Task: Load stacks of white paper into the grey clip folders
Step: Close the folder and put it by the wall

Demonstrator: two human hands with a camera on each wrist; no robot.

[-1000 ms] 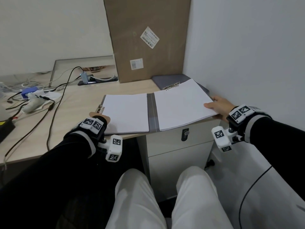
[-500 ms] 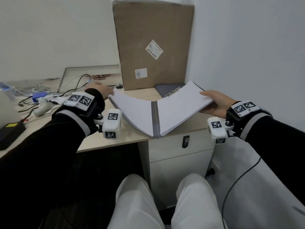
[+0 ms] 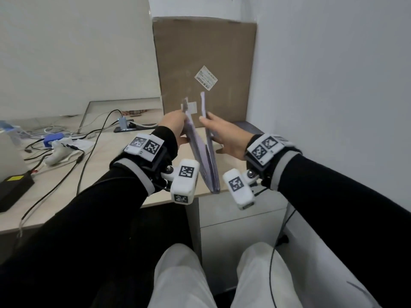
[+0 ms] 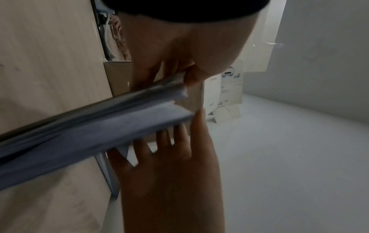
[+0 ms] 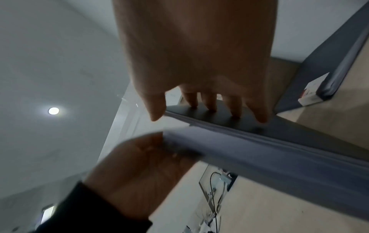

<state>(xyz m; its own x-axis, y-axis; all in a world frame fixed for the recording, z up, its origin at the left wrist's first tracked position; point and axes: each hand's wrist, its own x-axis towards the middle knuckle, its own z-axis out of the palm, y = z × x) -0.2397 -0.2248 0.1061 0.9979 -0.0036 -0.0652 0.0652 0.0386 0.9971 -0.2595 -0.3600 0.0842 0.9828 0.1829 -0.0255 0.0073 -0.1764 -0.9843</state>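
Note:
The grey clip folder stands on its spine at the desk's front edge, its two halves nearly upright and a narrow gap apart. Each half carries a white paper stack. My left hand grips the left half near its top, with the thumb at the edge and the fingers behind the cover. My right hand holds the right half, its spread fingers on the grey outer cover and the thumb at the paper's edge. The metal clips are hidden between the halves.
A tall cardboard box stands against the wall just behind the folder. Another grey folder lies at the back right corner. Cables, a white device and a black adapter cover the desk's left. A drawer cabinet sits below.
The folder lay open and flat; both hands have lifted its halves and swung them together until they stand nearly upright.

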